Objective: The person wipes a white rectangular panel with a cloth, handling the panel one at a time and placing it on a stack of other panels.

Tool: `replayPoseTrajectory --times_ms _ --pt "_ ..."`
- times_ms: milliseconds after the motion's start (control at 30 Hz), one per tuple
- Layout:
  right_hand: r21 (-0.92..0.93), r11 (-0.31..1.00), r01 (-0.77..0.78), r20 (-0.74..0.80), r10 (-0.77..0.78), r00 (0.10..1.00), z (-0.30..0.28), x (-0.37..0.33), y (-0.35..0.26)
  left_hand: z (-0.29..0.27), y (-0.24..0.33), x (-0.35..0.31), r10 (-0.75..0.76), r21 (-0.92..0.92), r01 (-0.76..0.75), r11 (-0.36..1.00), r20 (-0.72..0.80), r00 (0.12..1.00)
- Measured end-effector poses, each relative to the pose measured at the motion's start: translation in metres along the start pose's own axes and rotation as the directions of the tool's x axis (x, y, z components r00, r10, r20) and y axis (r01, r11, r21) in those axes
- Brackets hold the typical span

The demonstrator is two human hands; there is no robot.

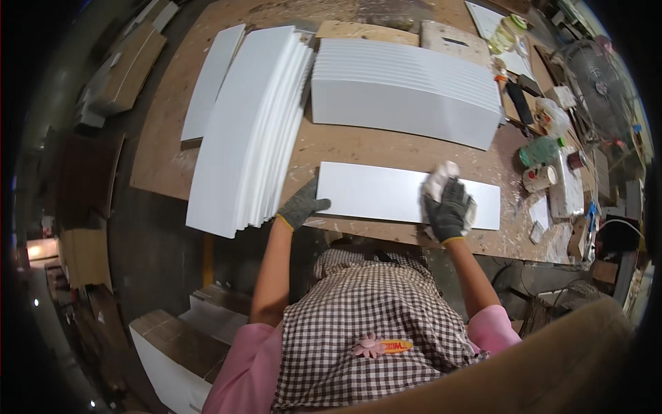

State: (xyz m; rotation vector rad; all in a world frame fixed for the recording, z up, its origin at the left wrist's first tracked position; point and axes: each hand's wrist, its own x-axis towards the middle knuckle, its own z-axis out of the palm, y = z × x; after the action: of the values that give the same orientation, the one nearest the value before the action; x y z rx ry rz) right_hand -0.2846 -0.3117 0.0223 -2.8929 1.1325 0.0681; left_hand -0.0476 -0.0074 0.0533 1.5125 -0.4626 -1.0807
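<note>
A long white board lies flat near the front edge of the worktable. My left hand, in a dark grey glove with a yellow cuff, grips its left end, the thumb at the board's edge and the other fingers partly hidden. Towards the right end, my right hand, gloved alike, presses a crumpled whitish rag onto the board's top face. Behind the board stands a row of white boards packed side by side. To the left leans a stack of long white boards.
The brown worktable is stained with paint. Along its right side are a green-capped bottle, a white cup, a jar of yellowish liquid and a fan. Cartons stand on the floor at lower left.
</note>
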Motion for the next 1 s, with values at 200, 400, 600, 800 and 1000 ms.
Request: replayPoseTrajectory --times_ms 200,400,600,800,1000 --pt "0.573 0.707 0.414 -0.081 -0.454 0.887 -0.016 0.037 -0.224 -0.007 0.013 0.008 0.038 0.458 -0.046 0.888 0.028 0.999" --pt "0.742 0.474 0.474 -0.123 -0.599 0.791 -0.032 0.1 -0.248 -0.007 -0.011 0.015 -0.017 0.277 0.043 0.96 -0.095 0.995" --pt "0.722 0.322 0.612 -0.327 -0.62 0.713 -0.103 0.031 -0.216 -0.044 -0.137 0.023 -0.107 -0.93 -0.164 0.328 -0.209 0.972" --pt "0.246 0.677 0.693 -0.222 -0.657 0.72 -0.114 -0.023 -0.109 0.003 -0.039 0.03 -0.165 -0.782 0.079 0.618 -0.031 0.986" --pt "0.066 0.762 0.644 -0.29 -0.603 0.743 -0.098 0.008 0.054 0.006 0.011 0.029 -0.331 -0.738 0.002 0.675 -0.3 0.895"
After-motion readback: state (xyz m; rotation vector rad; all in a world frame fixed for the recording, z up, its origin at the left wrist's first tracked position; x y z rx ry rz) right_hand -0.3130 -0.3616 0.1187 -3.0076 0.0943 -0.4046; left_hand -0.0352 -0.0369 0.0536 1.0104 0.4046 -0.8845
